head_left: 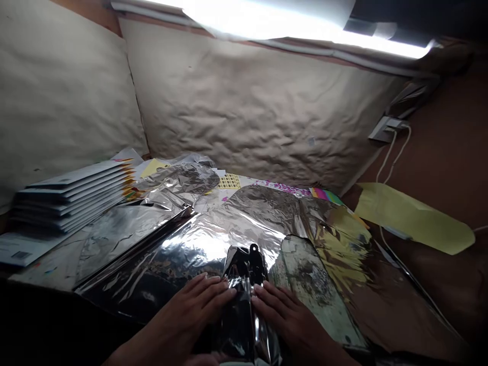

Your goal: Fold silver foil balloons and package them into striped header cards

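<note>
My left hand (198,305) and my right hand (285,315) lie flat with spread fingers on either side of a narrow folded strip of silver foil (240,300), fingertips pressing its edges. The strip's top end has a dark notched tab (253,249). It rises from a large crumpled reflective foil sheet (190,249) under my hands. Beyond my right hand lies a mottled green-grey patch of reflection or printed sheet (308,284). The strip's lower end is hidden near my wrists.
A stack of white folders (68,195) stands at the left, with more crumpled foil (179,180) and colourful papers (229,182) behind. A pale yellow envelope (412,218) lies to the right, below a wall socket with white cables (385,127). A padded beige wall (244,96) rises behind.
</note>
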The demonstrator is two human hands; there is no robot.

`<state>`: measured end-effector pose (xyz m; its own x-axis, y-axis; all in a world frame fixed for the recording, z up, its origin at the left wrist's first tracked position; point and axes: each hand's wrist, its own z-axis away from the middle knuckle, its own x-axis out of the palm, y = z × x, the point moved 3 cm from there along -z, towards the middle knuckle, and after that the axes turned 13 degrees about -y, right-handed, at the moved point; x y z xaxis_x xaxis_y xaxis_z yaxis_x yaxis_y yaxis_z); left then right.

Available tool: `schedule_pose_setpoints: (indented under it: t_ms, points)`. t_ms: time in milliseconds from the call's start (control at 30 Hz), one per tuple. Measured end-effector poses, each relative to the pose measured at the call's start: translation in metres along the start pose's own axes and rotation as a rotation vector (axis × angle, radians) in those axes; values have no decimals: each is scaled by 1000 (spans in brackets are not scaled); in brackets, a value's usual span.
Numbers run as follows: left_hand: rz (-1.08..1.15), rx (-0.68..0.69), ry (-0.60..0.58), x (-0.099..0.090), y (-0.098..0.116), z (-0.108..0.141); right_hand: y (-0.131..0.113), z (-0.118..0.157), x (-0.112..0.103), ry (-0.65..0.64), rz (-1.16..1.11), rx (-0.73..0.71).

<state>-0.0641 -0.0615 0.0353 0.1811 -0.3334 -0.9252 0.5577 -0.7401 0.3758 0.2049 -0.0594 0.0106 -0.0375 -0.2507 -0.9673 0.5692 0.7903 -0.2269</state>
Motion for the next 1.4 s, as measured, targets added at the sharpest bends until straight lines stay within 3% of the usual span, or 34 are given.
schedule_pose_setpoints:
  t_ms: [133, 233, 333, 467, 633, 933, 1033, 1133, 1200, 1300, 1400]
  points:
    - [133, 9, -31, -8, -10, -10, 6, -6, -10, 111, -382, 93]
    - [298, -152, 54, -12, -20, -30, 20, -16, -12, 229, -695, 193]
    - [488, -354, 163, -13, -29, -48, 36, -27, -7, 349, -899, 397]
    - [607, -446, 232, -11, -34, -57, 39, -37, -4, 403, -1055, 521]
    - [472, -496, 247, -5, -34, -53, 29, -45, -13, 467, -1010, 608]
    - [354, -329, 302, 1, -29, -53, 24, -45, -4, 592, -901, 662]
    - [394, -371, 265, -3, -27, -51, 24, -44, -5, 563, -887, 651]
    - [165, -511, 348, -16, -21, -52, 25, -45, -6, 532, -882, 644]
    - [-73, -468, 426, -23, -12, -61, 26, -46, -8, 518, -882, 635]
    - [-240, -266, 338, -15, -4, -83, 27, -47, -10, 496, -880, 620]
    - [-221, -307, 172, 5, -9, -98, 27, -48, -10, 486, -820, 641]
